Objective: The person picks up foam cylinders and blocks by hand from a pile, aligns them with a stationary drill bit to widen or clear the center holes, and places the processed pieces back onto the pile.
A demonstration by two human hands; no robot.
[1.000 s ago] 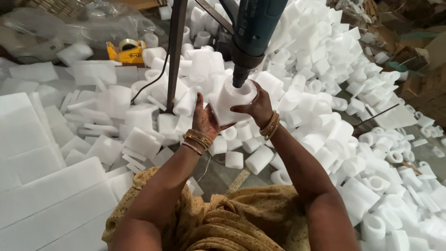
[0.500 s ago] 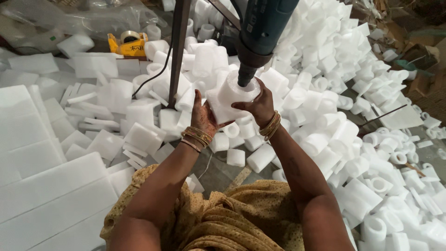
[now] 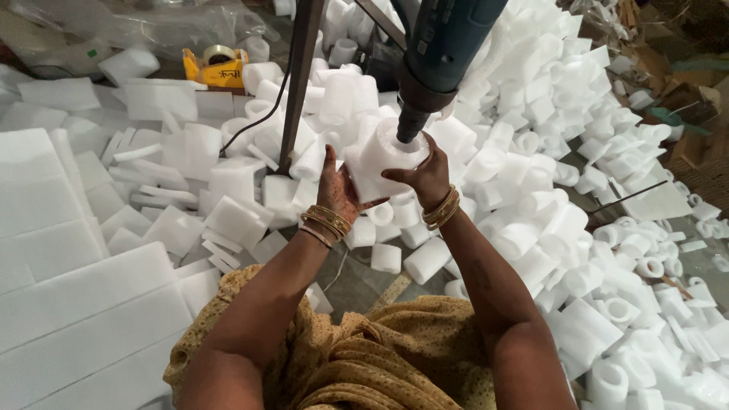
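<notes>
A white foam block (image 3: 381, 163) sits between both of my hands, held up under the tip of a dark teal drill (image 3: 437, 57) that hangs from above. My left hand (image 3: 338, 190) cups the block's left side, fingers spread against it. On the right side, my right hand (image 3: 427, 176) grips the block with the thumb near the top. The drill's nose presses into the block's top face. Gold bangles circle both wrists.
A metal stand post (image 3: 301, 83) rises just left of the drill. Drilled foam cylinders (image 3: 577, 190) pile up at right and behind. Flat foam sheets (image 3: 68, 288) stack at left. A yellow tape dispenser (image 3: 219, 67) lies at the back.
The view has shifted slightly while both hands keep the foam block pressed under the drill. The block sits a little higher on the drill nose than before.
</notes>
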